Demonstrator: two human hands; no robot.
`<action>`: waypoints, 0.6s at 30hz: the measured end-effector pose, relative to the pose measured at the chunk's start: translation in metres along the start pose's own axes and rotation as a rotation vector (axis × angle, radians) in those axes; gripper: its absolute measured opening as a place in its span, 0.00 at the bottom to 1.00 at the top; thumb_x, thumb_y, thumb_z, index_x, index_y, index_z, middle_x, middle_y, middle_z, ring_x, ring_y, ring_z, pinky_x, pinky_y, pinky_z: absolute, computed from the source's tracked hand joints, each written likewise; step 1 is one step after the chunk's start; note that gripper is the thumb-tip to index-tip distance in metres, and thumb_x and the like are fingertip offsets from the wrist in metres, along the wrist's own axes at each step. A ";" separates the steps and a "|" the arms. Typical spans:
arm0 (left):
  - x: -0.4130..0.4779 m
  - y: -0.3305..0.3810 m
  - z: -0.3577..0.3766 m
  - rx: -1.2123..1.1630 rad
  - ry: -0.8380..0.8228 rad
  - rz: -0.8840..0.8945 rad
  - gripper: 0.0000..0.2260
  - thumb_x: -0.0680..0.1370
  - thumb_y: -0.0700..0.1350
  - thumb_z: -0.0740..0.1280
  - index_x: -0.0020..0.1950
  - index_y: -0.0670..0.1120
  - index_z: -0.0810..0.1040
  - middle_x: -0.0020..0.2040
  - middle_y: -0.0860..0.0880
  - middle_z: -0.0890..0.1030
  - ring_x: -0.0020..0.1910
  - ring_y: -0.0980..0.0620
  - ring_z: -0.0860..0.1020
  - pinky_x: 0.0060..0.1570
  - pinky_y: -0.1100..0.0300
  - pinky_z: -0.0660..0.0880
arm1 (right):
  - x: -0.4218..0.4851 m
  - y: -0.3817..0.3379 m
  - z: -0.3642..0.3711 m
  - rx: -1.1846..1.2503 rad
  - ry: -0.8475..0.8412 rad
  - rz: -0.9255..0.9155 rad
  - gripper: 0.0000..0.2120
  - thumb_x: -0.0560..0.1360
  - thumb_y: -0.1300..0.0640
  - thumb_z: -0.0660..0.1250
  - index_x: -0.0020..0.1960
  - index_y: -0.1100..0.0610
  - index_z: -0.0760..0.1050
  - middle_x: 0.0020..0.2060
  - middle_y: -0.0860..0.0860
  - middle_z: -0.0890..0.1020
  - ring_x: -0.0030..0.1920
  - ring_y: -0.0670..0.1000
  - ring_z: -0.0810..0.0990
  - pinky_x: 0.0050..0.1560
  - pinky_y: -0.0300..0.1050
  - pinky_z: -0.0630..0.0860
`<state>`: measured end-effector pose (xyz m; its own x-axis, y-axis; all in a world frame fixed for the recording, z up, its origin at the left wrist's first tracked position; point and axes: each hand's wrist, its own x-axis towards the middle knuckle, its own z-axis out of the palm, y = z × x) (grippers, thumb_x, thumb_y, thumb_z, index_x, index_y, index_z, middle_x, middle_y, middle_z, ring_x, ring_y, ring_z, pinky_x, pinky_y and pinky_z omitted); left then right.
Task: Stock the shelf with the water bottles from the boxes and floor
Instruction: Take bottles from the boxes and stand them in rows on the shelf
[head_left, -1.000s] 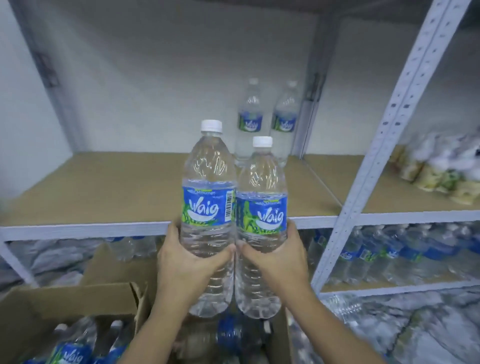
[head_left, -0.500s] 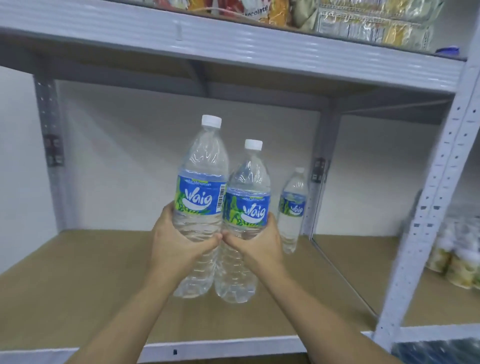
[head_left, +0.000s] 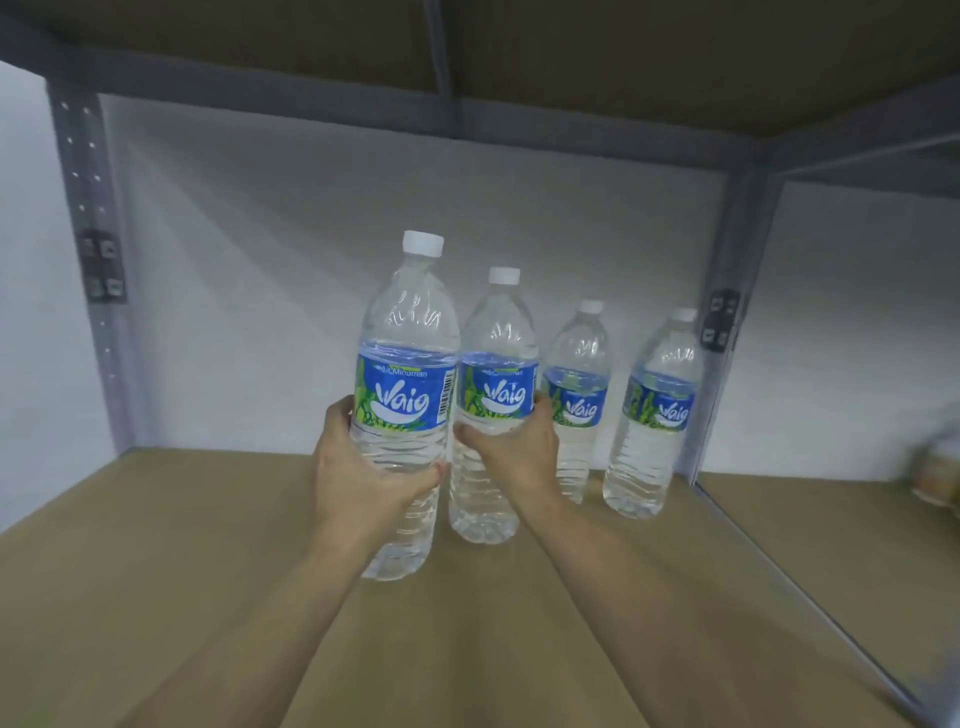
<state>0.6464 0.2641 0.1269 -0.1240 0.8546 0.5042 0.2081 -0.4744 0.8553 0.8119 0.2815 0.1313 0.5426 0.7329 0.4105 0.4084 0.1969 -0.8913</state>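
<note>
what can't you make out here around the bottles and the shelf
- Head view: items at the right edge, blurred and cut off by the frame.
- Head view: third bottle, left side partly hidden behind the right hand.
- Head view: fine print on the labels, too small.

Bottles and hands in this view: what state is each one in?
nearest bottle, capped, held.
second bottle, capped, held.
third bottle, capped, standing on the shelf.
fourth bottle, capped, standing on the shelf.
left hand, gripping the nearest bottle.
right hand, gripping the second bottle.
</note>
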 end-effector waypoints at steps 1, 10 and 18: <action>0.000 -0.003 -0.002 0.000 0.001 0.006 0.38 0.57 0.42 0.84 0.61 0.51 0.69 0.49 0.60 0.78 0.43 0.73 0.75 0.36 0.80 0.68 | 0.006 0.003 0.005 0.013 0.009 -0.004 0.37 0.61 0.56 0.83 0.64 0.56 0.67 0.49 0.44 0.77 0.49 0.44 0.76 0.50 0.36 0.69; 0.000 -0.024 -0.019 0.033 -0.010 0.042 0.38 0.57 0.44 0.84 0.60 0.55 0.68 0.49 0.62 0.78 0.44 0.73 0.76 0.37 0.79 0.69 | 0.039 0.035 0.033 0.051 0.048 0.055 0.39 0.63 0.58 0.82 0.67 0.59 0.64 0.54 0.49 0.78 0.49 0.46 0.75 0.48 0.36 0.69; 0.003 -0.035 -0.016 0.015 0.004 0.045 0.38 0.56 0.43 0.84 0.60 0.53 0.69 0.48 0.61 0.79 0.44 0.74 0.76 0.37 0.80 0.69 | 0.044 0.046 0.035 0.078 0.027 0.012 0.41 0.64 0.59 0.81 0.69 0.59 0.62 0.55 0.48 0.76 0.52 0.46 0.75 0.52 0.36 0.68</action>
<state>0.6232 0.2801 0.1006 -0.1184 0.8317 0.5425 0.2276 -0.5090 0.8301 0.8287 0.3461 0.1021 0.5668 0.7180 0.4039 0.3440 0.2393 -0.9080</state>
